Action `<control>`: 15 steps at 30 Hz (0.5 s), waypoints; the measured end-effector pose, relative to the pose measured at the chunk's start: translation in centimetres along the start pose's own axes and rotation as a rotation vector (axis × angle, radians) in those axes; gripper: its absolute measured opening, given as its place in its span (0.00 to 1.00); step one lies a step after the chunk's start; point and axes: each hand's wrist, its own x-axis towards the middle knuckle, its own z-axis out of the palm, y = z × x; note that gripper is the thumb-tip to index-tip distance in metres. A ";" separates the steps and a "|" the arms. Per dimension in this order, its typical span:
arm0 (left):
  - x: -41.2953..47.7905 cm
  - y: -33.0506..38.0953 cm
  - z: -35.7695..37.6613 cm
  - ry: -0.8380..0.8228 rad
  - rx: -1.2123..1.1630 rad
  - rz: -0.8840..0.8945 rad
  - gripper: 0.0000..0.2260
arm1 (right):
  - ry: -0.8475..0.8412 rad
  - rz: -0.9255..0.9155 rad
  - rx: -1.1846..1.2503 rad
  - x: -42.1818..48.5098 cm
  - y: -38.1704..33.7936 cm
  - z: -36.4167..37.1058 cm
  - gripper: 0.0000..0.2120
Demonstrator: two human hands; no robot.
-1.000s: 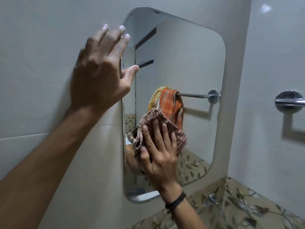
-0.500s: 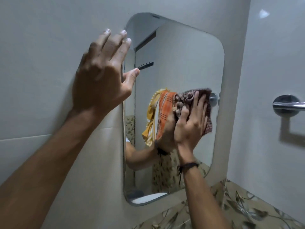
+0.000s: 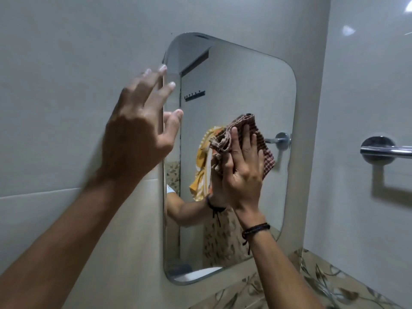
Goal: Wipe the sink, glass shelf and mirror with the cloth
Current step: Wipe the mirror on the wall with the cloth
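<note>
Left hand [image 3: 138, 132]: nearest the lens, fingers spread wide, holding nothing, at the mirror's left edge.
Right hand [image 3: 242, 168]: flat and open, palm pinning the checked cloth [image 3: 260, 139] against the glass.
Cloth: bunched mid-mirror, poking out above and right of the fingers.
Mirror [image 3: 245, 85]: upright on the wall, long axis vertical; bare glass above and below the cloth.
Next stroke, likely: up or down, the right hand's to make.
Towel rail [image 3: 385, 150]: farther right, clear of both hands.
</note>
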 end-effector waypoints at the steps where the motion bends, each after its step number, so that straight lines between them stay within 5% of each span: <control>1: -1.2 0.3 -0.2 -0.012 -0.032 -0.025 0.21 | 0.000 0.045 0.014 -0.2 0.7 0.0 0.26; 7: -6.0 0.5 -0.3 -0.057 0.099 0.042 0.24 | 0.029 0.334 0.153 -7.9 2.5 -0.3 0.29; 15: -6.2 0.7 0.1 -0.008 0.171 0.063 0.23 | -0.080 -0.192 -0.005 -4.7 0.9 -0.5 0.26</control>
